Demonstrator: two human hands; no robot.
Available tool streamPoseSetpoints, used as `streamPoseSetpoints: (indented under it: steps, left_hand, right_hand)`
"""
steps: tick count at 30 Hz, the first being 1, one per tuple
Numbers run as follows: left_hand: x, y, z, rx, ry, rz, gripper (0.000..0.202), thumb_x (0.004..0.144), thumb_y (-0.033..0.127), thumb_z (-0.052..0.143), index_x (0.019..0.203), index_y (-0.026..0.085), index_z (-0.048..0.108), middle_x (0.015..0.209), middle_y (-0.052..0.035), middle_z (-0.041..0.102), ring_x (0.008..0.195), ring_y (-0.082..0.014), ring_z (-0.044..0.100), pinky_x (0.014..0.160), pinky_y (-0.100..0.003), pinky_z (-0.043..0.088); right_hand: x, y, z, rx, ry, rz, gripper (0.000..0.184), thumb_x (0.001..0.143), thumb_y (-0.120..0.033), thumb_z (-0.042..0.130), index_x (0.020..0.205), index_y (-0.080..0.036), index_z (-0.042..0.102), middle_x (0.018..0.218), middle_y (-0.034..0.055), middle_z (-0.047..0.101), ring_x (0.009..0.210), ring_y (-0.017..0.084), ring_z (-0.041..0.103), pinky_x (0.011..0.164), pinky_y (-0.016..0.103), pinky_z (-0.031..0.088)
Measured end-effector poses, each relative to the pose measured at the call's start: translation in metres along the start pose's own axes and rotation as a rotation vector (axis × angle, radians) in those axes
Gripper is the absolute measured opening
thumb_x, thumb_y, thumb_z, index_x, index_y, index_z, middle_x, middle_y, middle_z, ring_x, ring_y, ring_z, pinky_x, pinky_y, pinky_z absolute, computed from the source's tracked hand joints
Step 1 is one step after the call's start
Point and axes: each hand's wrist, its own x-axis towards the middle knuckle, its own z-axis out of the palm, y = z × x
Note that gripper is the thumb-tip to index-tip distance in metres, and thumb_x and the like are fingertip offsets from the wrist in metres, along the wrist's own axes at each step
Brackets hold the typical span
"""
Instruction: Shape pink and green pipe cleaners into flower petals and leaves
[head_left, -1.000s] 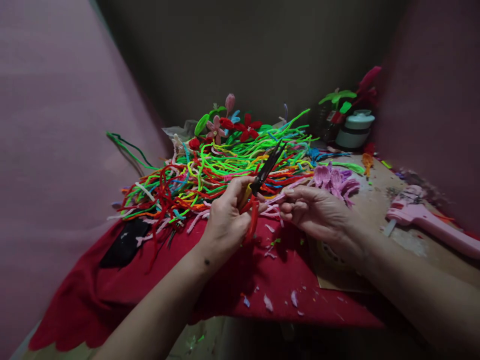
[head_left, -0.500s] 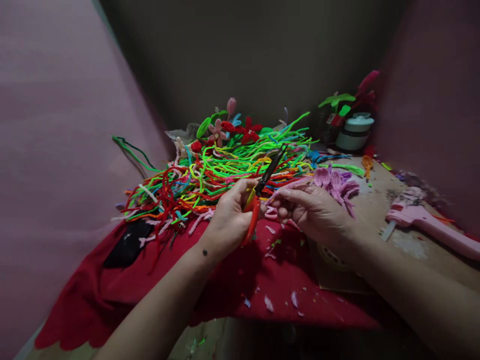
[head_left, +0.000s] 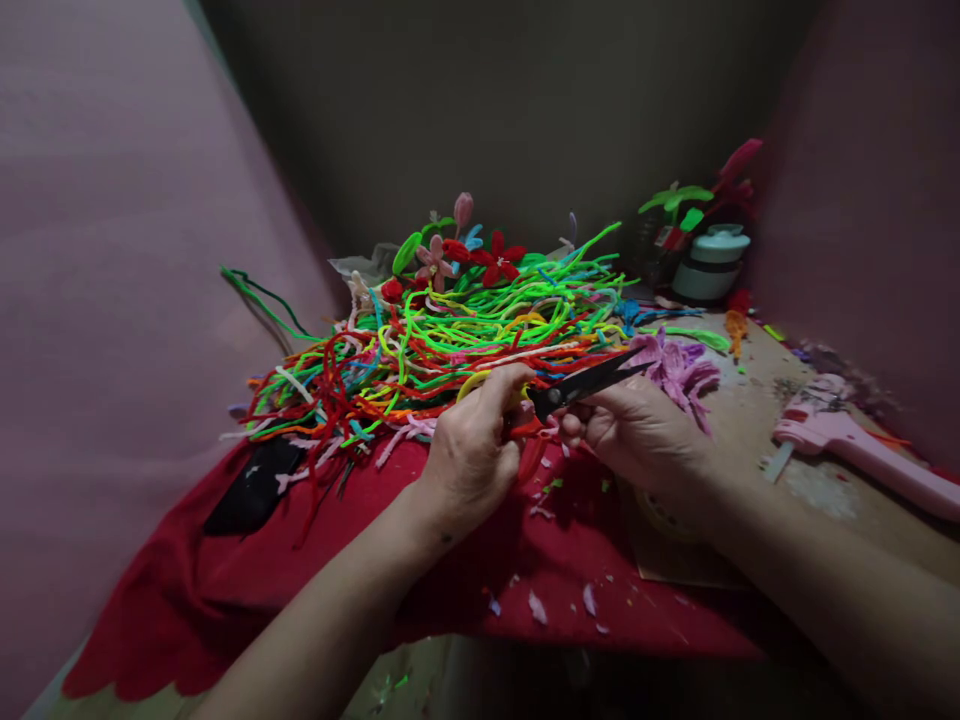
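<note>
My left hand (head_left: 472,450) is closed round the red and yellow handles of a pair of scissors (head_left: 581,383), whose black blades point right and lie across the fingers of my right hand (head_left: 637,430). My right hand is curled, pinching a small pink pipe-cleaner piece that I can barely make out under the blades. Both hands hover over a red cloth (head_left: 360,560) just in front of a big heap of coloured pipe cleaners (head_left: 450,340).
Purple pipe-cleaner flowers (head_left: 675,365) lie right of the hands. A pink glue gun (head_left: 847,440) rests at the right on the brown table. Red and pink finished flowers (head_left: 465,255) and a white pot (head_left: 709,265) stand at the back. Pink snippets dot the cloth.
The scissors have swung from pointing up and away to lying nearly level, blades pointing right over my right hand. My left hand has turned over with them.
</note>
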Motion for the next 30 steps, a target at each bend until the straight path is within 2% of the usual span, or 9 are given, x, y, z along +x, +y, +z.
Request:
streamPoseSetpoints:
  steps: [3,7,13,18,24,30]
  left_hand:
    - [0.002,-0.002,-0.003,0.035,-0.048,-0.037,0.045,0.069,0.005,0.044,0.112,0.019,0.046,0.085,0.0005,0.061,0.071,-0.0091,0.057,0.067,-0.018,0.044]
    - [0.007,-0.009,-0.016,0.112,-0.145,-0.112,0.042,0.076,0.011,0.041,0.118,0.016,0.042,0.084,-0.0023,0.061,0.072,-0.0126,0.058,0.068,-0.022,0.045]
    - [0.008,-0.018,-0.03,0.102,-0.405,0.007,0.037,0.079,0.014,0.04,0.116,0.013,0.043,0.103,-0.0093,0.058,0.088,-0.0164,0.056,0.078,-0.028,0.044]
    - [0.006,-0.018,-0.027,0.101,-0.448,0.046,0.033,0.081,0.017,0.039,0.114,0.013,0.045,0.102,-0.0094,0.059,0.088,-0.0165,0.056,0.079,-0.028,0.045]
    - [0.003,-0.021,-0.024,0.099,-0.449,0.087,0.034,0.084,0.018,0.034,0.117,0.015,0.044,0.109,-0.0099,0.057,0.096,-0.0169,0.054,0.084,-0.03,0.044]
    - [0.0,-0.021,-0.019,0.143,-0.412,0.08,0.033,0.083,0.015,0.035,0.114,0.016,0.045,0.105,-0.0092,0.059,0.089,-0.0167,0.057,0.077,-0.029,0.046]
  right_hand:
    - [0.001,-0.001,-0.003,-0.045,0.028,0.025,0.006,0.067,-0.016,0.062,0.065,-0.012,0.066,0.062,0.0046,0.065,0.049,0.009,0.055,0.047,0.021,0.043]
    - [0.004,-0.006,-0.009,-0.12,0.051,0.025,0.008,0.067,-0.019,0.066,0.065,-0.011,0.066,0.064,0.0056,0.066,0.053,0.01,0.056,0.052,0.022,0.046]
    - [0.005,-0.012,-0.01,-0.109,0.033,0.068,0.01,0.066,-0.021,0.068,0.064,-0.011,0.065,0.061,0.0047,0.064,0.048,0.009,0.055,0.048,0.02,0.044]
    - [0.003,-0.013,-0.008,-0.071,0.033,0.096,0.007,0.064,-0.017,0.068,0.064,-0.012,0.064,0.057,0.0042,0.063,0.047,0.009,0.055,0.045,0.021,0.043]
    - [0.004,-0.013,-0.008,-0.07,0.004,0.085,0.007,0.065,-0.015,0.067,0.062,-0.01,0.064,0.058,0.0037,0.061,0.048,0.009,0.054,0.047,0.021,0.044]
    - [0.003,-0.014,-0.006,-0.035,0.001,0.096,0.004,0.064,-0.013,0.066,0.061,-0.011,0.064,0.058,0.0028,0.06,0.048,0.009,0.053,0.046,0.021,0.044]
